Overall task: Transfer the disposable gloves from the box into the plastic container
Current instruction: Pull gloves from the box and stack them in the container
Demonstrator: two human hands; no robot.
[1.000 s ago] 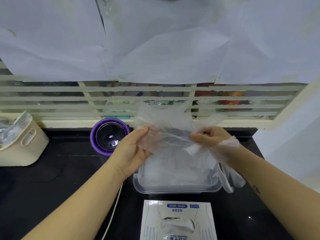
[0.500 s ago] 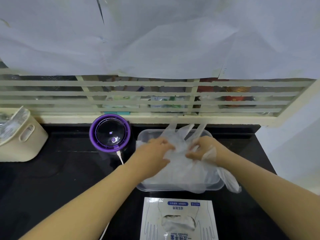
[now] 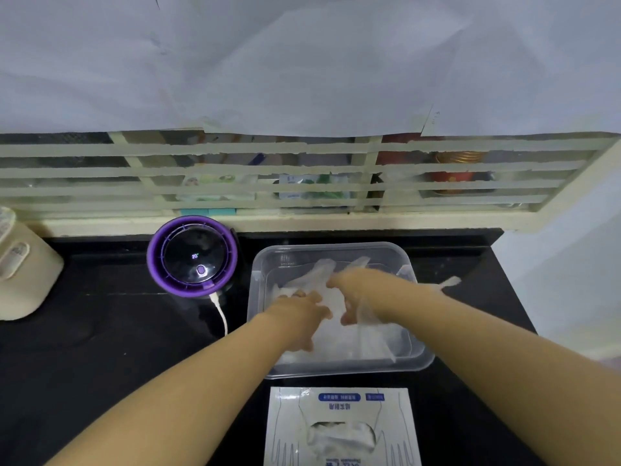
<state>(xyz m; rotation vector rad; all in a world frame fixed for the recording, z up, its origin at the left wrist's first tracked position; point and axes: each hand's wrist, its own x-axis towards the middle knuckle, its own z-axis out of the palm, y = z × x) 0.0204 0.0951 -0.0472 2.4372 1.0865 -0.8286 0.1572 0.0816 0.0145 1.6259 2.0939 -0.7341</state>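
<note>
Lowered since a second ago: left hand, right hand and gloves, now down inside plastic container | box nearest, flat, more gloves in its opening | plastic container just beyond, holding crumpled translucent pile | left hand pressing flat on pile | right hand splayed, blurred, one glove draped over wrist

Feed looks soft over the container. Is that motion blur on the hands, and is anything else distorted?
Head view: motion blur smears the right hand most, the left hand less, so neither grip reads; the plastic container and glove box are sharp; the wide-angle lens bows the window bars.
</note>
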